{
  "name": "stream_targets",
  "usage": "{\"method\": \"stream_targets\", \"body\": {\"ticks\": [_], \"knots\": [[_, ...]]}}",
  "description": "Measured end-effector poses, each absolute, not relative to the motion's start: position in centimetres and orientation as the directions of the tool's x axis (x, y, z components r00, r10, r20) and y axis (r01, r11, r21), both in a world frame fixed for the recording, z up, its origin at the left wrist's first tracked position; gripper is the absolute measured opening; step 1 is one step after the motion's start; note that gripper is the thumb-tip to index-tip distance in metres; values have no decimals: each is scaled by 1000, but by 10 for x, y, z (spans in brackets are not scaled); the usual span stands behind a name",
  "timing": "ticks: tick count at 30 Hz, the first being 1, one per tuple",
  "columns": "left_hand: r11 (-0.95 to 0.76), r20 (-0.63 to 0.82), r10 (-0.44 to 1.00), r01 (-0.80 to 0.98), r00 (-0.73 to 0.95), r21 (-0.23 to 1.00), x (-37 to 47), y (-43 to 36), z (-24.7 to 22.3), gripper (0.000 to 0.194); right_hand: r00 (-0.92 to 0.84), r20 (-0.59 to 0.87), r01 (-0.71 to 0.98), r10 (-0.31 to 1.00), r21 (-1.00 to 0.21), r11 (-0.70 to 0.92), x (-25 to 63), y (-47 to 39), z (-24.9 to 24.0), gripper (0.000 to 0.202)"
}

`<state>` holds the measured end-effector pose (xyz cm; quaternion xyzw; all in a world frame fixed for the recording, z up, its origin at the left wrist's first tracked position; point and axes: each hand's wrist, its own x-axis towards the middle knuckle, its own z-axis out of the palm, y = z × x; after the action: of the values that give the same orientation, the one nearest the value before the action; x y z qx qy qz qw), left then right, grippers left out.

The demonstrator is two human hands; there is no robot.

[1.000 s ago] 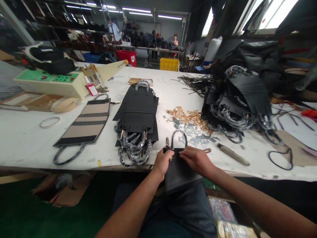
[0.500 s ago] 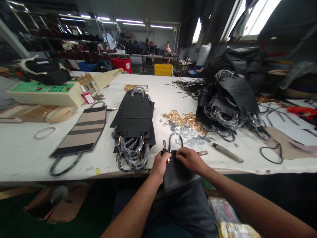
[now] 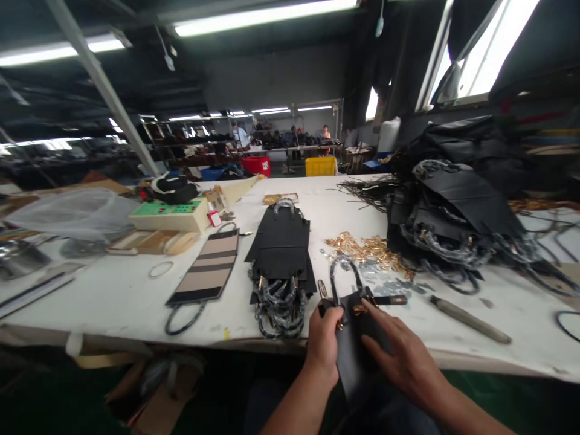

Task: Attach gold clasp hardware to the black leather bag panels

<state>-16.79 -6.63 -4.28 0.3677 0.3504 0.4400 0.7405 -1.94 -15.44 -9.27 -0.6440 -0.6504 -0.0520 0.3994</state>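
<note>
A black bag panel point(image 3: 348, 356) hangs at the table's front edge, its wrapped loop handle point(image 3: 345, 263) standing up. My left hand point(image 3: 324, 341) is closed on the panel's left side, thumb in front, beside a strap with a gold end point(image 3: 322, 290). My right hand point(image 3: 403, 350) lies over the panel's right side with fingers stretched and thumb apart. Its fingertips touch the panel near a gold fitting point(image 3: 359, 309). Another dark strap point(image 3: 392, 299) sticks out to the right, over the table.
Stacked black panels with wrapped handles point(image 3: 283, 254) lie left of my hands, beside an opened beige-lined panel point(image 3: 206, 266). Gold fittings point(image 3: 376, 249) and grey plates point(image 3: 385, 279) are scattered ahead. To the right are a long-handled tool point(image 3: 471, 320) and a black bag pile point(image 3: 446, 211).
The view has tilted up and turned left. My right hand has gone from bent fingers at the panel's top to stretched fingers along its right side; my left hand keeps its hold.
</note>
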Motion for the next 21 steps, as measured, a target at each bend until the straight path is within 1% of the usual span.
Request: {"method": "stream_targets", "body": {"ticks": [2,4,6,8,10,12,13,15,16,17,18,19,21], "knots": [[304,-146,925,-454,351,837,-181,-75,-18,27,145,641,868,754,-448,214,-34,-158,-74,66],[247,-109,953,-512,283,823,-197,-81,8,35,79,693,871,716,-397,289,-54,-162,-54,74],[163,-93,984,-564,152,809,-217,-86,32,47,-29,723,866,691,-327,379,-78,-162,-40,84],[97,-93,995,-599,38,795,-238,-90,49,60,-104,710,837,697,-316,447,-105,-157,-34,85],[58,-73,997,-613,2,788,-260,-93,60,66,-129,662,785,738,-387,484,-131,-148,-32,80],[-3,14,1000,-590,14,808,-283,-95,63,69,-135,632,694,763,-489,529,-154,-136,-27,80],[-53,79,997,-566,21,823,-294,-94,63,70,-147,635,627,759,-533,568,-163,-130,-23,82],[-167,219,975,-513,42,842,-317,-93,61,71,-176,682,458,710,-582,672,-178,-118,-8,85],[-215,273,961,-489,50,845,-327,-91,59,71,-173,700,372,693,-605,704,-184,-112,3,82],[-257,316,947,-463,55,848,-336,-89,56,71,-165,693,294,702,-645,706,-189,-107,14,77],[-293,348,936,-428,54,855,-343,-87,53,71,-154,655,227,740,-705,672,-193,-101,26,68],[-326,371,927,-382,50,865,-350,-85,48,70,-144,586,169,797,-779,603,-196,-95,38,60],[-373,396,918,-264,37,890,-359,-82,37,68,-148,417,72,897,-900,431,-203,-80,59,49]]}}
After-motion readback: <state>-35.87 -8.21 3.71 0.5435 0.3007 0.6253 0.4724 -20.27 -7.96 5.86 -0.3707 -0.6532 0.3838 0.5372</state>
